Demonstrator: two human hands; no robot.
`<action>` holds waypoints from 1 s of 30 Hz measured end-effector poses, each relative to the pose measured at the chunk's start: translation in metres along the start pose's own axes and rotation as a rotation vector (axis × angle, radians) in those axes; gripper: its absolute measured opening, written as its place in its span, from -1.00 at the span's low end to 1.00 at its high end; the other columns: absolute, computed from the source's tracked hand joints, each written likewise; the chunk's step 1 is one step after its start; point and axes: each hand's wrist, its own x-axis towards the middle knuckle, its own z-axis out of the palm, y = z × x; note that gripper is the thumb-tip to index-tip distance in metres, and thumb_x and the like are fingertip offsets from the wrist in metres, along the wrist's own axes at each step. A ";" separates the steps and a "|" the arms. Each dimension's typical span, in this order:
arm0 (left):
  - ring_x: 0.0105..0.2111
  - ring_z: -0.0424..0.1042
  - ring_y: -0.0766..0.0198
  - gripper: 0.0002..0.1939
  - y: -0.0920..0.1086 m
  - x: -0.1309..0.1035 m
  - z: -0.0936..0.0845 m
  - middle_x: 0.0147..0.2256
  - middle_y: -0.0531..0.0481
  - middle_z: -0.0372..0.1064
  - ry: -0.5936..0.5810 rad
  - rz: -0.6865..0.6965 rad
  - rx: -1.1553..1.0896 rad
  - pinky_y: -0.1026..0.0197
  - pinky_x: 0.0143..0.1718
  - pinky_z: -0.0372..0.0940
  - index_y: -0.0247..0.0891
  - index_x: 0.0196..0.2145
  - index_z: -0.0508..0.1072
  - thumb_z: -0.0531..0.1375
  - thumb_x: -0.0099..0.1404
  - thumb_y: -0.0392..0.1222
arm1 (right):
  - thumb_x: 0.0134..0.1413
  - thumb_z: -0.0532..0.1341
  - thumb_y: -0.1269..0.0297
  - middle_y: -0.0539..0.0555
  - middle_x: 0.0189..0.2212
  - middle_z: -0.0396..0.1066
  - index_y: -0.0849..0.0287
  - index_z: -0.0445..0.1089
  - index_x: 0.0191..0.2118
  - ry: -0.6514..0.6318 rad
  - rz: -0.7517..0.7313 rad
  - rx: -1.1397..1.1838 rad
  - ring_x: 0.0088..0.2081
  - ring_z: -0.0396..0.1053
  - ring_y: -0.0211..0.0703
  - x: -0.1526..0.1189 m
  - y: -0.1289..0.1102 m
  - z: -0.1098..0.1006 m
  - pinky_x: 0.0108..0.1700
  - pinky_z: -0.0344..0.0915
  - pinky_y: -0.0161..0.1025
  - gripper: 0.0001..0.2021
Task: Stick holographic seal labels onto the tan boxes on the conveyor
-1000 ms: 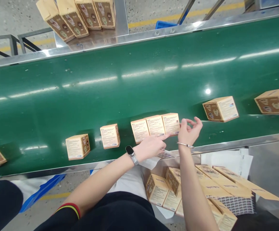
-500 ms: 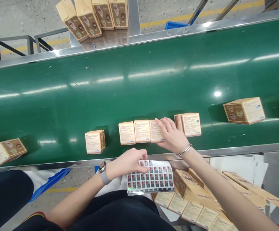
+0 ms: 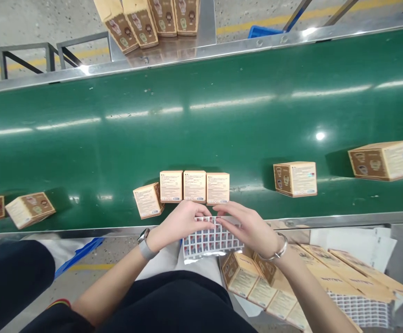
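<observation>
Over the near edge of the belt, my left hand pinches the upper edge of a sheet of small stickers in rows. My right hand has its thumb and forefinger closing on the same upper edge; whether a single sticker is between them is too small to tell. Just beyond my fingers, three small cartons stand in a row with printed text faces up: a left one, a middle one and a right one. A tilted carton touches the row's left end.
The green belt carries further cartons to the right and left. Below right lie more cartons, flat brown packaging and another sticker sheet. Paper bags stand beyond the far rail.
My right hand has left the row of cartons and come back to the sticker sheet. The carton row now meets the tilted carton, and the right-hand cartons sit farther right.
</observation>
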 end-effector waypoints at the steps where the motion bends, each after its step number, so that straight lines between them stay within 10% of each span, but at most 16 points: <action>1: -0.50 0.36 0.35 -0.85 0.001 0.000 0.000 -0.51 0.06 0.46 -0.011 -0.001 -0.035 0.34 -0.46 0.16 -0.29 -0.38 0.58 0.29 0.20 -0.14 | 0.32 0.10 0.32 0.10 -0.24 0.53 0.13 0.38 -0.04 0.023 0.006 0.003 -0.24 0.53 -0.14 -0.004 -0.002 0.000 -0.19 0.52 -0.19 -0.81; 13: -0.47 0.37 0.34 -0.75 0.005 0.013 0.007 -0.46 0.04 0.48 -0.012 0.002 0.001 0.33 -0.46 0.16 -0.29 -0.41 0.56 0.17 0.31 -0.11 | 0.27 0.12 0.48 0.13 -0.25 0.54 0.12 0.43 -0.18 0.333 -0.182 -0.441 -0.14 0.50 -0.03 -0.022 -0.008 0.011 -0.14 0.45 -0.07 -0.83; 22: -0.24 0.52 0.23 -0.85 0.004 0.032 0.020 0.17 0.03 0.35 -0.079 0.249 0.484 0.24 -0.26 0.28 -0.23 -0.37 0.55 0.21 0.33 -0.21 | 0.14 0.23 0.03 0.26 0.01 0.43 0.11 0.38 -0.31 0.775 0.503 0.257 0.02 0.44 0.05 -0.018 0.061 0.012 0.00 0.42 0.05 -0.76; 30: -0.36 0.51 0.26 -0.79 0.005 0.059 0.044 0.31 0.04 0.11 -0.139 0.367 0.737 0.20 -0.40 0.24 -0.28 -0.42 0.51 0.21 0.35 -0.17 | -0.02 0.30 -0.04 0.24 -0.09 0.48 0.15 0.38 -0.38 0.894 0.611 0.433 -0.12 0.47 -0.01 -0.011 0.093 0.019 -0.07 0.43 -0.02 -0.67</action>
